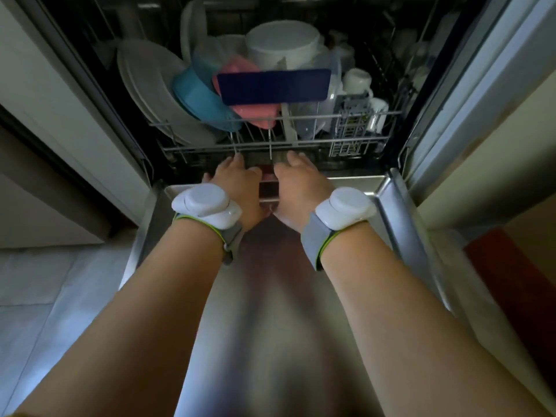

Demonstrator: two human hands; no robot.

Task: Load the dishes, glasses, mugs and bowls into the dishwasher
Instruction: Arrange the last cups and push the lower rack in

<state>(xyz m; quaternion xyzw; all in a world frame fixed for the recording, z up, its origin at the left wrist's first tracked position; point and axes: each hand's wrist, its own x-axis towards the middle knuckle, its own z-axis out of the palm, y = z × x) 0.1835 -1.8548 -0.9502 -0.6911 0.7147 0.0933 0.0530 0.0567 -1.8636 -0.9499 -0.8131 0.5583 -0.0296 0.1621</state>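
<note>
Hands, left (237, 179) and right (296, 177), reach flat-fingered to the loaded rack (270, 149) at twelve o'clock; contact is seemingly made; next I push it evenly inward.

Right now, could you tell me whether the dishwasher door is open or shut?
Open: the dishwasher door lies folded down flat beneath both forearms, and the loaded lower rack shows behind it.

Arms: bare to the frame's lower edge, no sleeves seen.
Left wrist device (207, 206): a rounded white housing with a raised disc is worn.
Right wrist device (346, 208): matching white housing.
Straps (313, 239): grey fabric, edged in bright green.
</note>
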